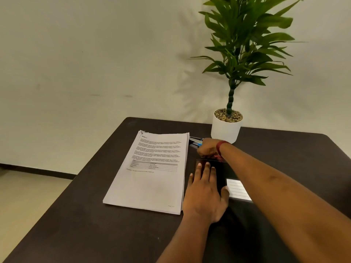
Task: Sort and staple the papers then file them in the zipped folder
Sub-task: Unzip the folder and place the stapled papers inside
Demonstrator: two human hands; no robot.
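Left grip (pixel 204 194), spread, is pinning the folder (pixel 222 172); right grip (pixel 206 149) is curling at its far edge; whether pinching, I cannot tell. Pulling the zip evenly is looking wise.

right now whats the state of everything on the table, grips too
papers: stacked flat, far left corner looks stapled
stapler: lying on the table, partly hidden by the right grip
folder: lying flat, looks closed, zip hidden
left grip: fingers straight, pressing flat on folder
right grip: fingers curled, pinching folder's far edge
plant: upright in its pot
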